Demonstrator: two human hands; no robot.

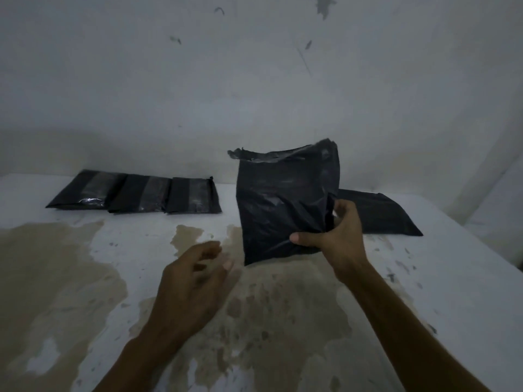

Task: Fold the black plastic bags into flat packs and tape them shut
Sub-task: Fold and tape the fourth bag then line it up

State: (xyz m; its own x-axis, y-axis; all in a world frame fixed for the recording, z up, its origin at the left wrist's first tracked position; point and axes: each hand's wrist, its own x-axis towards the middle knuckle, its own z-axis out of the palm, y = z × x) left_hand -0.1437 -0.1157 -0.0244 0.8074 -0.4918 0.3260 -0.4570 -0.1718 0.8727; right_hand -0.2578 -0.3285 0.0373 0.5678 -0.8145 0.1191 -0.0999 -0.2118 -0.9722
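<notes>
A person's right hand (336,236) holds a black plastic bag (285,202) upright above a stained white table (452,292), the thumb pressed across the bag's front near its lower right corner and the fingers curled round its right edge, clamped on the plastic. The bag stands tall in the grip, its ragged open mouth at the top and its bottom edge hanging just above the tabletop. The left hand (192,281) hovers low to the left of the bag, near it but apart from it, with fingers loosely spread and slightly bent, holding nothing; it is blurred.

Well to the left of the held bag, toward the back of the table, three taped packs lie flat in a row, overlapping at their edges: the left pack (82,190), the middle pack (140,198) and the right pack (194,196), each with a glossy band of clear tape running across its black surface. Behind the held bag and to its right, another black bag (387,215) lies flat on the table, partly hidden by the bag and the hand. Brown stains (51,267) spread over the tabletop below and to the left of the held bag. A scuffed white wall (254,80) rises behind it.
</notes>
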